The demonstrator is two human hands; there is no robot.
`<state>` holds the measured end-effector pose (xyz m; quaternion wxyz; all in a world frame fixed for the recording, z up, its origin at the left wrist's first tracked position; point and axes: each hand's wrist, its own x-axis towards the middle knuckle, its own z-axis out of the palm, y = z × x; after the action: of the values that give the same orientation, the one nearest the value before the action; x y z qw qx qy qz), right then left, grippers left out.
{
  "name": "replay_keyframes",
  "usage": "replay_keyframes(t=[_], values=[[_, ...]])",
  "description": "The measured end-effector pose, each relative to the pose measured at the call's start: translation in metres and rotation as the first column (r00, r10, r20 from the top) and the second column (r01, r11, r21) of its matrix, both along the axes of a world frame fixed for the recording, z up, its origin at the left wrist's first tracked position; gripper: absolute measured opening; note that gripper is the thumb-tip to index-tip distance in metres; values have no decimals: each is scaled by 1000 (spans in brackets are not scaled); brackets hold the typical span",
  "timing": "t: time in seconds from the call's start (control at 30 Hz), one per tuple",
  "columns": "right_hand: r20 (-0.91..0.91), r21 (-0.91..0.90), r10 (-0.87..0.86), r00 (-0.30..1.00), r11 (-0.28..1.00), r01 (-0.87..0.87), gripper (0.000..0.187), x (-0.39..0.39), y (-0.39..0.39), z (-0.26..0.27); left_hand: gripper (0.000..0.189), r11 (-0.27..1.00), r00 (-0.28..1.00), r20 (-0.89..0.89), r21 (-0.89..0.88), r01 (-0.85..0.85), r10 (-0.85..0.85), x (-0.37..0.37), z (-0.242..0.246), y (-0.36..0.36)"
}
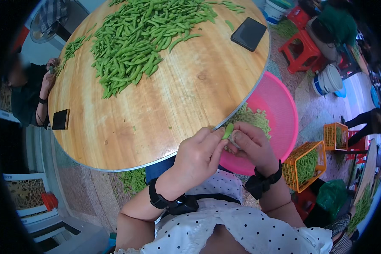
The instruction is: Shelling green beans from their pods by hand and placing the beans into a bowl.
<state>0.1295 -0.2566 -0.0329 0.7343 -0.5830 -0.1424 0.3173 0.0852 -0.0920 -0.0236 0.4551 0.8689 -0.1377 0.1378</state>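
Note:
A green soybean pod (229, 130) is between my two hands, just off the table's near right edge. My left hand (198, 155) pinches its lower end between thumb and fingertips. My right hand (253, 144) closes against the pod's other side, thumb bent and fingers curled; something pale shows at its fingers, too small to name. Below both hands stands a pink plastic basket (282, 111) with shelled beans (257, 119) in it, partly hidden by my right hand and the tabletop. A large heap of pods (139, 44) covers the far part of the round wooden table (146, 127).
Two dark phones, one right (249, 34) and one left (60, 119), lie on the table. At the left edge another person's hands (51, 68) handle pods. Beyond the basket are orange crates (304, 166), a red stool (300, 52) and a white bucket (327, 80).

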Motion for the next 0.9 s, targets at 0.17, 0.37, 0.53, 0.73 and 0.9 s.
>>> replay_keyframes(t=[0.17, 0.37, 0.53, 0.73, 0.9], values=[[109, -19, -98, 989, 995, 101, 18, -3, -7, -12, 15, 999, 996, 85, -26, -21, 23, 4, -15, -14], [331, -68, -205, 921, 968, 240, 17, -7, -14, -13, 18, 915, 989, -140, -403, -21, -39, 8, -23, -31], [440, -112, -172, 881, 963, 244, 15, -10, -28, -20, 18, 740, 876, -438, -654, -157, -202, 9, -21, -39], [493, -70, -162, 855, 972, 224, 12, -11, -36, -20, 16, 614, 707, -582, -744, -263, -403, 20, -21, -34], [317, -236, -187, 930, 934, 268, 18, -7, -51, -19, 12, 831, 836, -512, -539, -135, -196, 19, -29, -46]])
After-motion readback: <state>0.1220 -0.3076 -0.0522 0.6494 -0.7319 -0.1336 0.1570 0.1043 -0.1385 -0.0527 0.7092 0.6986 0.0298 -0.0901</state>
